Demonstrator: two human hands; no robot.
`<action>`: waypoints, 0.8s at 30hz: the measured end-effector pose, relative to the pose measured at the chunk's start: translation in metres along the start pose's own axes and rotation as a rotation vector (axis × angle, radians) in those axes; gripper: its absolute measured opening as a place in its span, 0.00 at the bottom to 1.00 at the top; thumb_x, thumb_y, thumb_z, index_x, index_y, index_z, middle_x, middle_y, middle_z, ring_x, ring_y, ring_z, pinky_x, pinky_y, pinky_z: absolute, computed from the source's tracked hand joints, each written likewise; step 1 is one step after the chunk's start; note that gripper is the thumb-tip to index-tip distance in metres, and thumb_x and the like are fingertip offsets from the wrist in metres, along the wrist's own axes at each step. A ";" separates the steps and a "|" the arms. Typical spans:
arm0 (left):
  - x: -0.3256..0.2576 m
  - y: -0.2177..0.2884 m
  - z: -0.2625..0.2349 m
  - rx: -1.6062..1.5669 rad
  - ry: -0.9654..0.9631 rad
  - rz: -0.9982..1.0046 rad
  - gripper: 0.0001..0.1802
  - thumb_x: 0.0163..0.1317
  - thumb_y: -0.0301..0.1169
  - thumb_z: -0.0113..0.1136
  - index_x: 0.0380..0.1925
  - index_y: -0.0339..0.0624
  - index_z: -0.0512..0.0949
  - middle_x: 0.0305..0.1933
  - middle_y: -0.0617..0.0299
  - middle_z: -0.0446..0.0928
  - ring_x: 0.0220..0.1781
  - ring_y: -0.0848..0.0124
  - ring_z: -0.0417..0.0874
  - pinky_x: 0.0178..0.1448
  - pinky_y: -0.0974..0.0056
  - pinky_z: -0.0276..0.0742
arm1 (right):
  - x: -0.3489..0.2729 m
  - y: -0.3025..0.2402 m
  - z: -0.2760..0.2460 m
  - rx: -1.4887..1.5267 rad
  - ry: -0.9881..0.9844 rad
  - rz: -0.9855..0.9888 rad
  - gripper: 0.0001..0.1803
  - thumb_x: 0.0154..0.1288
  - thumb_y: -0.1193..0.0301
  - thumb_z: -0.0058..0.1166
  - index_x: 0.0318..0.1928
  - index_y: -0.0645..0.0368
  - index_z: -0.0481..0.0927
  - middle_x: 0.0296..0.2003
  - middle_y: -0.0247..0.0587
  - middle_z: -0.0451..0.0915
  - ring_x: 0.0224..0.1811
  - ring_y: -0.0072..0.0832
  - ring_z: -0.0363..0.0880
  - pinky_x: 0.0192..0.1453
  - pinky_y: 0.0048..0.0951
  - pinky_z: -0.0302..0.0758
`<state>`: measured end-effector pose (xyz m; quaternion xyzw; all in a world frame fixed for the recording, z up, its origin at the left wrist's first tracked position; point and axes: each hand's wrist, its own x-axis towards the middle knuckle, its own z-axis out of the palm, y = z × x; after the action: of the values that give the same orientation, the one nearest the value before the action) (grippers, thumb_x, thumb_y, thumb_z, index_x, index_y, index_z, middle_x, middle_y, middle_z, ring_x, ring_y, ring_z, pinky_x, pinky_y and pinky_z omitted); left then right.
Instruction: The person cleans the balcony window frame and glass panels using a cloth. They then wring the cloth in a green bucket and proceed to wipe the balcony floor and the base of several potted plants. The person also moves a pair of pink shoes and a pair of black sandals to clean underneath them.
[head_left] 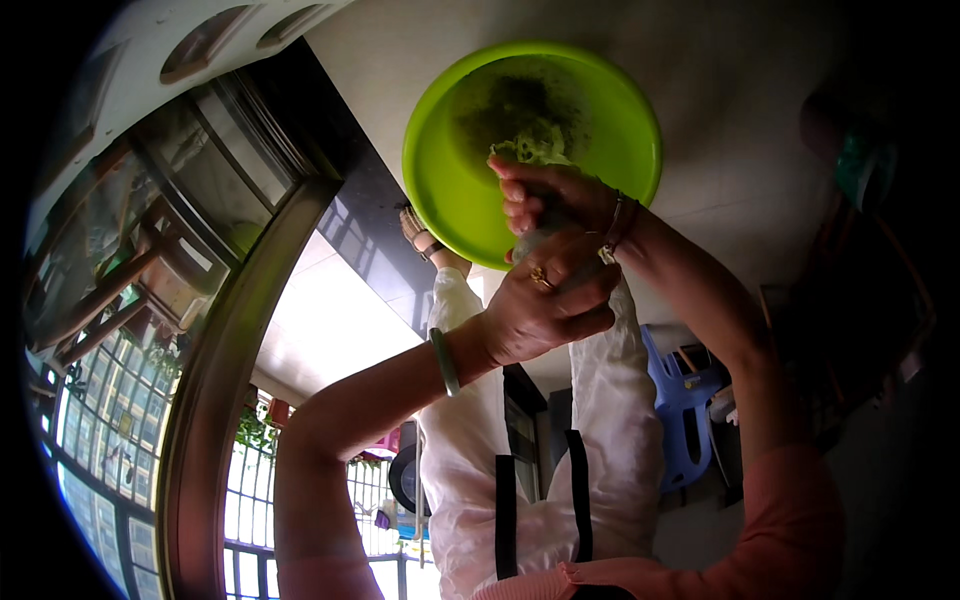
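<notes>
Both hands raised together, meeting in front of a lime-green bowl [470, 150]. Left forearm rising from the lower left edge, bent at the elbow, wrist ringed by a pale green bangle [444, 361]. Left hand [545, 300] turned back-outward, fingers curled shut around a grey-green lump [545, 235], a ring [540, 277] on one finger. Right forearm coming in from the lower right in a pink sleeve [800, 530], angled up and inward, a thin bracelet [615, 230] at the wrist. Right hand [555, 195] just above the left, fingers folded over the top of the same lump, fingertips pointing left. Both hands clamped on the lump and touching each other. A pale green clump [535, 148] showing just above the right fingers, against the inside of the bowl. Bowl tilted so its inside faces the camera, inner surface smeared with dark specks; whether either hand touches its rim, hard to tell. Below the hands, white trousers [610, 400] and a sandalled foot [420, 232]. Blue plastic chair [680, 390] at right; window bars [110, 400] at left.
</notes>
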<state>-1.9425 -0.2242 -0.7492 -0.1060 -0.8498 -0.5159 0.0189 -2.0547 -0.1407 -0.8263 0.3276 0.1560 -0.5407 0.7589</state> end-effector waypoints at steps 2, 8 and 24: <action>-0.002 -0.002 0.002 0.098 -0.032 0.132 0.13 0.37 0.36 0.61 0.28 0.51 0.79 0.45 0.67 0.74 0.59 0.58 0.74 0.66 0.55 0.70 | 0.000 -0.004 0.009 -0.112 0.052 0.033 0.20 0.68 0.56 0.56 0.23 0.53 0.71 0.16 0.27 0.67 0.19 0.20 0.70 0.27 0.23 0.72; -0.008 -0.022 0.023 0.464 -0.132 0.388 0.12 0.33 0.35 0.61 0.24 0.52 0.77 0.42 0.67 0.73 0.54 0.63 0.76 0.65 0.56 0.72 | 0.012 -0.011 0.004 -0.487 0.133 0.004 0.19 0.67 0.57 0.56 0.23 0.55 0.73 0.16 0.31 0.71 0.16 0.21 0.70 0.25 0.25 0.73; -0.023 -0.097 0.094 0.753 -0.538 0.537 0.10 0.48 0.29 0.58 0.32 0.44 0.83 0.46 0.60 0.79 0.49 0.66 0.79 0.56 0.65 0.75 | 0.064 -0.010 -0.030 -1.578 0.786 -0.381 0.29 0.70 0.53 0.39 0.17 0.58 0.78 0.13 0.43 0.77 0.18 0.35 0.79 0.33 0.36 0.76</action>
<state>-1.9319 -0.1879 -0.8811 -0.4344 -0.8938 -0.1070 -0.0317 -2.0374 -0.1687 -0.8890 -0.1586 0.7815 -0.2420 0.5527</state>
